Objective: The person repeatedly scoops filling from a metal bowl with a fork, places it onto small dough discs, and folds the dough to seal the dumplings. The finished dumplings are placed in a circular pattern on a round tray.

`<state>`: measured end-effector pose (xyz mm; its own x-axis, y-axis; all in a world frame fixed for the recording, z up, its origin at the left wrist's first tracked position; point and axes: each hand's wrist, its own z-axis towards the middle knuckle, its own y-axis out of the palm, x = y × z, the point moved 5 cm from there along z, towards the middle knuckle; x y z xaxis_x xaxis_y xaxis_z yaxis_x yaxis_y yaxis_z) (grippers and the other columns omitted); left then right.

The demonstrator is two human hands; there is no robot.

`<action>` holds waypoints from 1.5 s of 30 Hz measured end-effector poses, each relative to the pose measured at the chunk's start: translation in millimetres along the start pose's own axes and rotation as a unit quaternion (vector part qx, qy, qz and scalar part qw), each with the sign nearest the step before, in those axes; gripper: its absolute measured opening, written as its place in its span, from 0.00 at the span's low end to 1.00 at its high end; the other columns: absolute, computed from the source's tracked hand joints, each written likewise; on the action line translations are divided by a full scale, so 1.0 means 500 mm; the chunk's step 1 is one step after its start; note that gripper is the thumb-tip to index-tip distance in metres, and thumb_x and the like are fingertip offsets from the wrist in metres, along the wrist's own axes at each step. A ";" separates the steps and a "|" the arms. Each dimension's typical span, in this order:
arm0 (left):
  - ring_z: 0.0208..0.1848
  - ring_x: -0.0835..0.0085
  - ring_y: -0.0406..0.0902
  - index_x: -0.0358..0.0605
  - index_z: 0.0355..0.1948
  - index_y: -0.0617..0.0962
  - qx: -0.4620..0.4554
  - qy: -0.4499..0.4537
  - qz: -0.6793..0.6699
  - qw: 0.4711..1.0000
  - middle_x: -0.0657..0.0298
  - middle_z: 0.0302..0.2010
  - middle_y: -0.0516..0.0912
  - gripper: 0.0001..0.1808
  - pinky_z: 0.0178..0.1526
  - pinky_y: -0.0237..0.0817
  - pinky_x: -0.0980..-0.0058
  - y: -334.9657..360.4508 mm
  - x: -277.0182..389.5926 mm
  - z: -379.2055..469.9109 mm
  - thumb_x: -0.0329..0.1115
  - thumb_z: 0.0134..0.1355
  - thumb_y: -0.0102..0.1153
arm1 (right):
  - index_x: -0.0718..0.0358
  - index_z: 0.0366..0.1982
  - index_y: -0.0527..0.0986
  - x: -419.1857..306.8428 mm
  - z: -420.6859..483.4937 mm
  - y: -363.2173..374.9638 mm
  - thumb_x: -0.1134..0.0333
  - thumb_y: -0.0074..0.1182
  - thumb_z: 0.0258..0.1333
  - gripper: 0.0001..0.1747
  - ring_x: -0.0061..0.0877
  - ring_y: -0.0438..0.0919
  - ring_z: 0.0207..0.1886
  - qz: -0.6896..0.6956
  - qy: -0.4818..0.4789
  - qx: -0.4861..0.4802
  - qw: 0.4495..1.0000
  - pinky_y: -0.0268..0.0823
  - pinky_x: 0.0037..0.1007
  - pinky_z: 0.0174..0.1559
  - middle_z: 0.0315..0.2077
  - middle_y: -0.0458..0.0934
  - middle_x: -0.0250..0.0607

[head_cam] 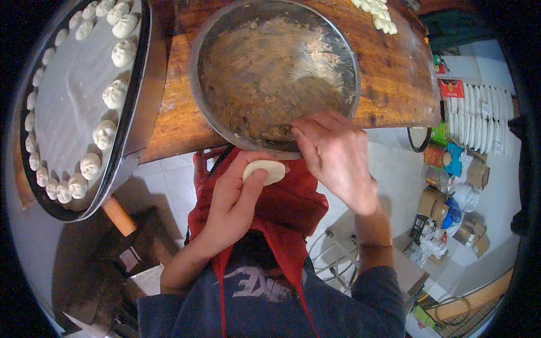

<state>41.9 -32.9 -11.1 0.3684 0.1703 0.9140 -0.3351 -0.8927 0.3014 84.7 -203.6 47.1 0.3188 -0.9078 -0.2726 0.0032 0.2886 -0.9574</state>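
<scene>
A round, flat dough wrapper (275, 171) lies in my left hand (236, 190), the thumb pressed on its face, just below the near rim of a large metal bowl. Brown minced filling (258, 84) is spread over the floor and walls of that metal bowl (354, 63). My right hand (334, 156) reaches over the bowl's near right rim, its fingers bent together near the filling; whether they pinch anything is hidden. To the left, a round steamer tray (72, 110) with a mesh liner carries several pleated buns (115, 94) around its edge.
The bowl rests on a wooden table (393, 84), whose front edge runs below it. Pale dough pieces (382, 19) lie at its far right. A wire-legged stool (338, 257) stands below right. Stacked white packages (477, 114), boxes and bags line the right side.
</scene>
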 end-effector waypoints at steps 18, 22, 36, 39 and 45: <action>0.66 0.69 0.71 0.34 0.70 0.64 0.057 -0.019 -0.204 0.977 0.55 0.64 0.75 0.25 0.70 0.60 0.69 0.011 -0.024 -0.034 0.36 0.77 0.47 | 0.60 0.41 0.86 -0.091 -0.120 0.021 0.73 0.74 0.38 0.21 0.27 0.85 0.38 0.112 -0.118 0.173 0.971 0.79 0.27 0.38 0.42 0.87 0.35; 0.62 0.68 0.77 0.34 0.66 0.69 0.075 -0.036 -0.316 0.945 0.54 0.60 0.79 0.21 0.67 0.66 0.69 0.007 -0.041 -0.016 0.33 0.77 0.46 | 0.64 0.40 0.85 -0.080 -0.138 0.009 0.81 0.63 0.45 0.16 0.33 0.83 0.39 0.152 -0.041 0.189 0.969 0.77 0.31 0.40 0.42 0.85 0.42; 0.55 0.65 0.82 0.34 0.62 0.74 0.166 -0.002 -0.199 0.966 0.52 0.53 0.84 0.20 0.60 0.73 0.67 -0.007 -0.035 -0.036 0.26 0.69 0.55 | 0.65 0.34 0.83 -0.113 -0.124 0.021 0.76 0.68 0.51 0.07 0.26 0.82 0.23 0.195 0.092 0.135 0.967 0.73 0.26 0.27 0.24 0.84 0.42; 0.55 0.63 0.82 0.34 0.62 0.74 0.162 -0.012 -0.186 0.969 0.51 0.54 0.84 0.21 0.62 0.73 0.65 -0.005 -0.034 -0.027 0.27 0.68 0.56 | 0.64 0.33 0.82 -0.111 -0.120 0.012 0.75 0.68 0.52 0.05 0.25 0.81 0.22 0.154 0.074 0.117 0.978 0.73 0.26 0.26 0.23 0.83 0.41; 0.55 0.68 0.82 0.32 0.63 0.74 0.148 0.000 -0.253 0.956 0.54 0.54 0.84 0.22 0.61 0.72 0.72 0.000 -0.037 -0.029 0.21 0.68 0.53 | 0.64 0.33 0.82 -0.052 -0.100 -0.013 0.74 0.67 0.55 0.05 0.25 0.76 0.18 0.089 0.131 0.198 0.967 0.69 0.26 0.24 0.21 0.80 0.43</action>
<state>22.7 -29.9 -24.0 0.4177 0.6117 0.6718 0.1466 -0.7751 0.6146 29.1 -197.2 55.8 0.0970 -0.8637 -0.4945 0.3496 0.4948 -0.7956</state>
